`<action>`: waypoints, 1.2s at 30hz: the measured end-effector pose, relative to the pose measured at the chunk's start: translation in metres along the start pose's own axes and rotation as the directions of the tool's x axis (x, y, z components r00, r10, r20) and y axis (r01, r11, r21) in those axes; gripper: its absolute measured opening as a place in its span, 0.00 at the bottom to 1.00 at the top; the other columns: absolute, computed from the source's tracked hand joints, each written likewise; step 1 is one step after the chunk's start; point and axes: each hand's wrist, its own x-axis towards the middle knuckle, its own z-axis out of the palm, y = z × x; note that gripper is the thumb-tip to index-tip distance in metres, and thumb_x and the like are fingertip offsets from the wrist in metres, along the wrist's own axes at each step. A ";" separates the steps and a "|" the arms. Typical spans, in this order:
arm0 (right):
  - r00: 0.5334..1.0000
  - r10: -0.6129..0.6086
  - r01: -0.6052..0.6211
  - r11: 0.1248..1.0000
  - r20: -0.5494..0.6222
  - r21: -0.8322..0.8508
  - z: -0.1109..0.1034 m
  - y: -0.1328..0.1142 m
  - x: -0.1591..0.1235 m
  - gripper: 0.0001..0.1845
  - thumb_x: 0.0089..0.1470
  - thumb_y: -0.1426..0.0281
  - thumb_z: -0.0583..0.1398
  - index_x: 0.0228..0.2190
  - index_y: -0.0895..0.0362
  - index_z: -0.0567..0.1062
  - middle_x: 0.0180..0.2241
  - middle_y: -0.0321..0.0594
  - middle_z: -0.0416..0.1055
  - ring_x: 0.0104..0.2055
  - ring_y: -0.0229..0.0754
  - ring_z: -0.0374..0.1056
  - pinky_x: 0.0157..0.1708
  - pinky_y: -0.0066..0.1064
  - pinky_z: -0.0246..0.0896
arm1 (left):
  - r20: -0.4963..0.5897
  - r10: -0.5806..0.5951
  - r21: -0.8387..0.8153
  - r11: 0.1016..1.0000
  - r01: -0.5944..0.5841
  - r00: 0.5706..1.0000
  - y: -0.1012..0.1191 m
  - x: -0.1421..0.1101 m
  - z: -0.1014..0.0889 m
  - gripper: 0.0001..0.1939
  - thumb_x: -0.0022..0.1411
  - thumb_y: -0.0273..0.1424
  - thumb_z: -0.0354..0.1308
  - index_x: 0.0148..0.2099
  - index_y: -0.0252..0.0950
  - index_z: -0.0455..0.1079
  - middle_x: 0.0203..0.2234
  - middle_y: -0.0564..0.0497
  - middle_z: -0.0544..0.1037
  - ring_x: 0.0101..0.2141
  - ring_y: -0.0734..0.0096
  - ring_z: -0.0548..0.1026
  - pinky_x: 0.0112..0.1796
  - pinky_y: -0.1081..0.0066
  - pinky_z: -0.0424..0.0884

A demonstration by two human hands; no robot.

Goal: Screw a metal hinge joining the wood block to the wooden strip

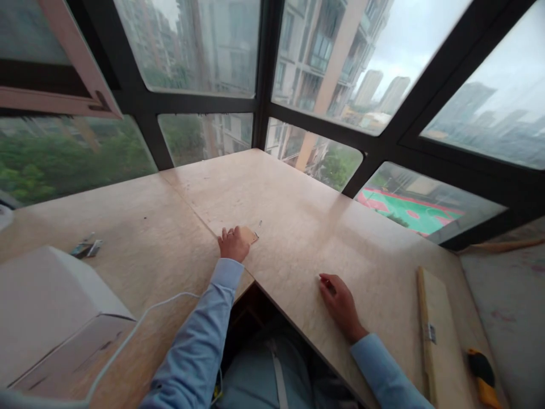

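My left hand (233, 245) is closed around the side of a small flat tan piece (247, 233), perhaps wood or card, that rests on the pale tabletop (293, 227). A dark line or edge shows at the piece's far right corner, and a small mark (261, 223) lies just beyond it. On the right part of the tabletop rests my right hand (339, 301), its fingers curled in and the thumb side up. Whatever those fingers may hold is hidden or too small to name.
A white box (55, 307) stands at the left, with a white cable (140, 321) beside it and small metallic bits (87, 248) behind. At the right lie a long wooden board (440, 329) and a black-and-yellow tool (483, 375). Dark-framed windows (264, 85) border the tabletop.
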 end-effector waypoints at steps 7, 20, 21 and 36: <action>0.999 -0.021 0.020 1.000 -0.050 -0.016 0.001 0.003 -0.004 0.14 0.58 0.61 0.55 0.37 0.57 0.76 0.38 0.48 0.77 0.40 0.48 0.73 0.41 0.42 0.69 | 0.039 0.060 -0.087 0.995 -0.056 0.997 -0.008 0.009 0.000 0.34 0.50 0.34 0.64 0.58 0.29 0.62 0.46 0.34 0.75 0.49 0.49 0.73 0.48 0.59 0.66; 0.999 0.039 -0.039 0.997 0.003 0.065 -0.001 -0.001 -0.005 0.12 0.57 0.66 0.56 0.40 0.56 0.74 0.38 0.46 0.75 0.40 0.47 0.72 0.42 0.43 0.70 | -0.462 0.087 -0.531 0.770 -0.354 0.882 0.028 -0.026 0.009 0.37 0.51 0.40 0.67 0.59 0.32 0.61 0.48 0.36 0.72 0.50 0.51 0.72 0.49 0.53 0.71; 0.998 0.055 -0.057 0.994 0.021 0.092 -0.004 -0.004 -0.007 0.13 0.57 0.66 0.56 0.42 0.57 0.73 0.38 0.47 0.75 0.39 0.47 0.73 0.41 0.42 0.71 | -0.458 0.083 -0.570 0.737 -0.364 0.885 0.035 -0.031 0.009 0.37 0.51 0.41 0.67 0.59 0.33 0.61 0.49 0.36 0.72 0.50 0.52 0.73 0.47 0.54 0.72; 0.999 -0.016 0.022 0.986 -0.039 0.166 -0.108 -0.036 -0.045 0.34 0.55 0.66 0.63 0.60 0.48 0.58 0.56 0.49 0.62 0.55 0.49 0.66 0.44 0.41 0.73 | 0.027 0.305 -0.933 0.350 -0.085 0.952 0.180 -0.130 0.042 0.39 0.48 0.43 0.70 0.58 0.35 0.61 0.51 0.38 0.70 0.49 0.55 0.73 0.46 0.56 0.73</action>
